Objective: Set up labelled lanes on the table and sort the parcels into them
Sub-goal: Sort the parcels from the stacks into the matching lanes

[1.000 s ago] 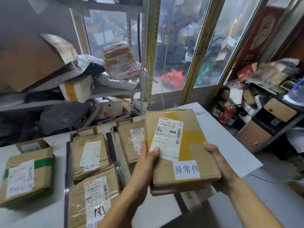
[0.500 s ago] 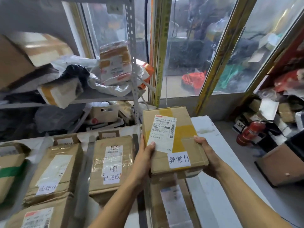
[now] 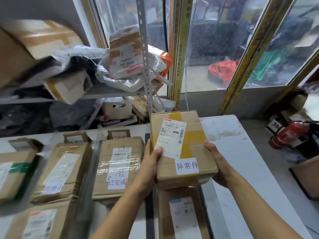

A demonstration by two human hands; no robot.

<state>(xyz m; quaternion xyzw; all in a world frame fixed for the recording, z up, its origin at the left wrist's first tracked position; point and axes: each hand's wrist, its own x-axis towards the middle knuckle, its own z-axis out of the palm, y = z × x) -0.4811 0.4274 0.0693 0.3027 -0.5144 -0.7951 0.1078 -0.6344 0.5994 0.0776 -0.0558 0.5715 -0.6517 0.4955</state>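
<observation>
**Box held in two hands over the table**

Box (image 3: 183, 149) sits in the air above the white table (image 3: 241, 161), over another box (image 3: 181, 213). The left hand (image 3: 151, 159) grips its left edge, thumb curled on top. The right hand (image 3: 215, 157) grips its right edge. Two white labels are stuck on it. Four more brown parcels lie to the left, among them one marked 已完成 (image 3: 119, 166).

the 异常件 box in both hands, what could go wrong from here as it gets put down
The 异常件 box is held only by its side edges, left hand and right hand; it could slip or tilt.

It hangs over another parcel on the table, so it may land stacked and hide that parcel's label.

The dark lane strip sits close to its left; set down crooked, the box could straddle into the 已完成 parcel lane.
</observation>
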